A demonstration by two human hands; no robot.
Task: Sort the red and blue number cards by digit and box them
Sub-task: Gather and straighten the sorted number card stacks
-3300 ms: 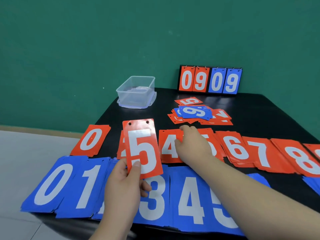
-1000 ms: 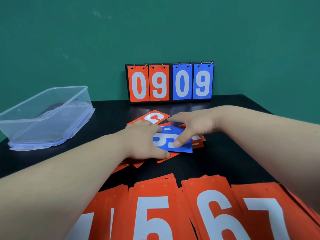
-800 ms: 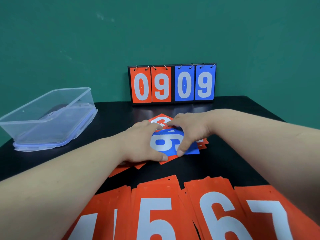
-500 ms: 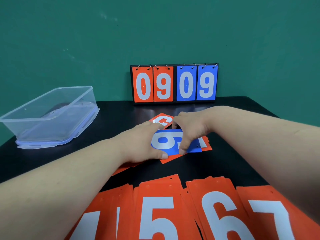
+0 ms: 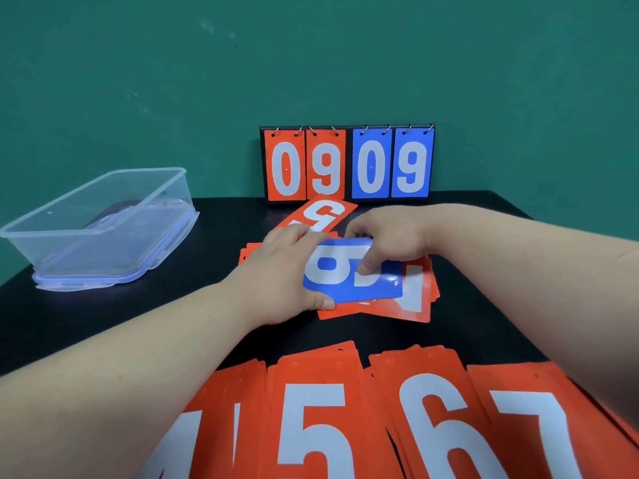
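Observation:
A loose pile of unsorted cards lies mid-table, topped by a blue 6 card (image 5: 345, 274) over red cards (image 5: 411, 299). My left hand (image 5: 287, 271) grips the pile's left edge, thumb under the front. My right hand (image 5: 387, 240) presses on the blue card from above with fingers curled. A red 5 card (image 5: 320, 212) lies just behind the pile. Sorted red stacks sit along the near edge: 4 (image 5: 221, 426), 5 (image 5: 311, 420), 6 (image 5: 435, 416), 7 (image 5: 539, 423). My forearms hide parts of these rows.
A clear plastic box (image 5: 103, 229) stands on its lid at the left of the black table (image 5: 138, 316). A flip scoreboard (image 5: 347, 163) showing 09 in red and 09 in blue leans against the green wall at the back.
My head moved forward over the table. Both hands reached the loose pile and squared it up; the blue 6 card turned straighter and the pile is tighter between my hands.

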